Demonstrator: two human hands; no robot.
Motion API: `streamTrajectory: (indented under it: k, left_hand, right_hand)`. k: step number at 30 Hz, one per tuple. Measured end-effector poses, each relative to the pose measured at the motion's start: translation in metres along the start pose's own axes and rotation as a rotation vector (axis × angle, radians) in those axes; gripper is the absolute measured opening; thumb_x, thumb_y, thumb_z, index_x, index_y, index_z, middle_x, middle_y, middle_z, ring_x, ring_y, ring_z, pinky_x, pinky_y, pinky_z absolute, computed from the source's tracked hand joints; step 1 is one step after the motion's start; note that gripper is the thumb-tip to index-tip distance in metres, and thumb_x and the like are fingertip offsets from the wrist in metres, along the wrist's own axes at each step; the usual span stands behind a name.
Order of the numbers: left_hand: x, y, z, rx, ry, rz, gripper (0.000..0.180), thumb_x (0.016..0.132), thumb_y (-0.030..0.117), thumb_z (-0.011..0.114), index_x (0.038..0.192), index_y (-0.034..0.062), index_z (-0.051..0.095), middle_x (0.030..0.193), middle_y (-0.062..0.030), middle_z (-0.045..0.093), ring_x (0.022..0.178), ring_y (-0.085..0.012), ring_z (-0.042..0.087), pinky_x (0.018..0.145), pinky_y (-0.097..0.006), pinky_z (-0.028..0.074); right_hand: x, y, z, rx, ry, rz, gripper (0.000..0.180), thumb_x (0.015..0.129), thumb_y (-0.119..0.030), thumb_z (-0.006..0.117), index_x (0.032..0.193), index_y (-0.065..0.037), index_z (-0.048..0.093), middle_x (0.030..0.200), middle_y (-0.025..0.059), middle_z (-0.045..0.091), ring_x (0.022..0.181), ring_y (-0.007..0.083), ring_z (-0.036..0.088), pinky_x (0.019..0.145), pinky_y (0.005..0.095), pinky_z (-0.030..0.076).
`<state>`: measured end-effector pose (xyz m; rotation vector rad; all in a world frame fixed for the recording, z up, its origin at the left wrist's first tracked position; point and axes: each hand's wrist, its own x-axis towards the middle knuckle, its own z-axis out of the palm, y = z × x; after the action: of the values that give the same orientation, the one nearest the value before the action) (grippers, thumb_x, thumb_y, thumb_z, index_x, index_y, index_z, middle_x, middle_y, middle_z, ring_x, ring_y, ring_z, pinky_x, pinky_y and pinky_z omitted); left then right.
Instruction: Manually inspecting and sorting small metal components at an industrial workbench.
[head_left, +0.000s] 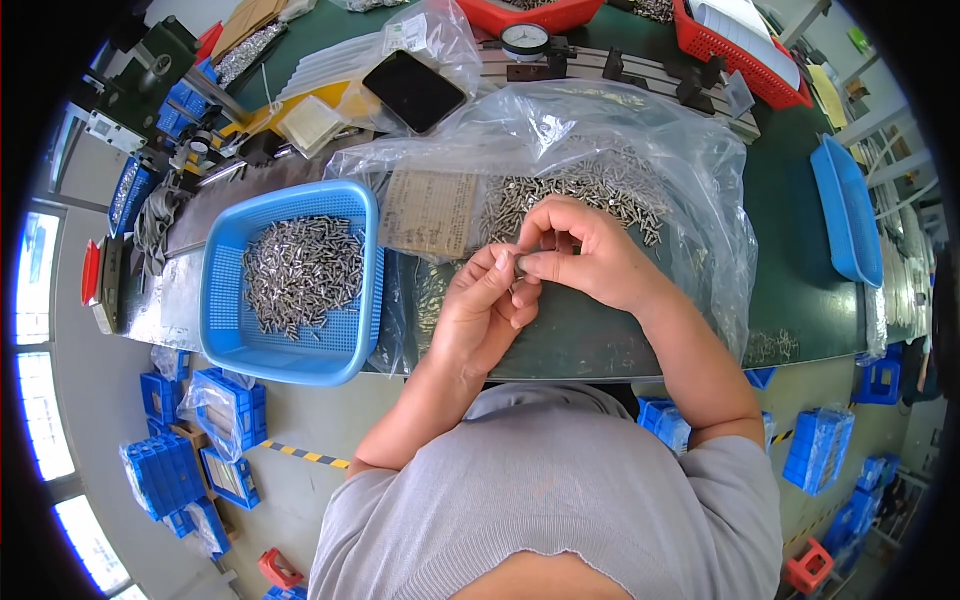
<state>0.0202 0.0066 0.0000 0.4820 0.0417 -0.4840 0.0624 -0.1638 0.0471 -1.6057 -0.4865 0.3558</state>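
Note:
My left hand (482, 305) and my right hand (592, 258) meet over the near part of the workbench. Their fingertips pinch a small round grey metal part (521, 266), mostly covered by the fingers, so its exact kind does not show. Just beyond the hands, a heap of small metal pins (580, 188) lies on and under a clear plastic bag (700, 200). A brown cardboard piece (430, 212) with handwriting lies left of that heap. Farther left stands a blue plastic basket (222, 300) holding many similar metal pins (303, 272).
Behind the heap lie a black phone (414, 92) and a dial gauge (525, 40) by a metal rail. Red baskets (740, 55) stand at the back, a blue tray (846, 210) at the right edge. Blue crates (165, 475) are on the floor.

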Motion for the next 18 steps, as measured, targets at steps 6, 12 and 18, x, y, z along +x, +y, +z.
streamTrajectory:
  k: [6, 12, 18]
  left_hand:
    - [-0.002, 0.002, 0.004, -0.001, 0.016, -0.059, 0.020, 0.095, 0.025, 0.052, 0.098, 0.0062, 0.057, 0.081, -0.0042, 0.059, 0.063, -0.0097, 0.048, 0.051, -0.023, 0.037]
    - [0.000, -0.001, 0.007, 0.035, 0.055, -0.006, 0.024, 0.097, 0.027, 0.047, 0.098, 0.0056, 0.056, 0.085, -0.0055, 0.058, 0.067, -0.0111, 0.049, 0.054, -0.024, 0.039]
    - [0.001, 0.001, 0.004, -0.034, 0.011, 0.044, 0.023, 0.097, 0.026, 0.045, 0.101, 0.0039, 0.053, 0.092, -0.0082, 0.055, 0.074, -0.0129, 0.047, 0.058, -0.024, 0.039]
  right_hand:
    - [-0.001, -0.001, -0.002, -0.227, 0.011, -0.161, 0.013, 0.075, -0.008, 0.069, 0.085, -0.006, 0.061, 0.085, -0.0005, 0.055, 0.078, 0.0095, 0.051, 0.066, 0.0227, 0.039]
    - [-0.002, -0.001, -0.006, -0.263, 0.035, -0.152, 0.014, 0.076, -0.008, 0.070, 0.089, -0.007, 0.064, 0.087, -0.0010, 0.057, 0.078, 0.0091, 0.052, 0.066, 0.0223, 0.039]
    - [0.002, 0.004, -0.013, -0.259, 0.274, -0.052, 0.008, 0.079, -0.006, 0.067, 0.087, -0.004, 0.065, 0.083, 0.0016, 0.058, 0.076, 0.0115, 0.054, 0.065, 0.0242, 0.042]
